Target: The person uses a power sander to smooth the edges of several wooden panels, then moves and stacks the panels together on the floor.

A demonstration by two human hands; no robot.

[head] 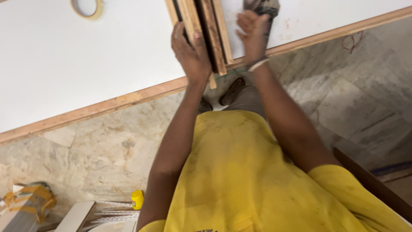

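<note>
Two hands (191,53) were at one bundle of wooden strips (206,30); one tape roll (87,8) lay upper left, one yellow bottle (137,199) lower left.

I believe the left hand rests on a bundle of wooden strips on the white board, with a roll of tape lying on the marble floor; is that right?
Not quite. The head view shows the roll of tape lying on the white board, not on the marble floor. The rest stands: the left hand rests on the bundle of wooden strips on that board.
</note>
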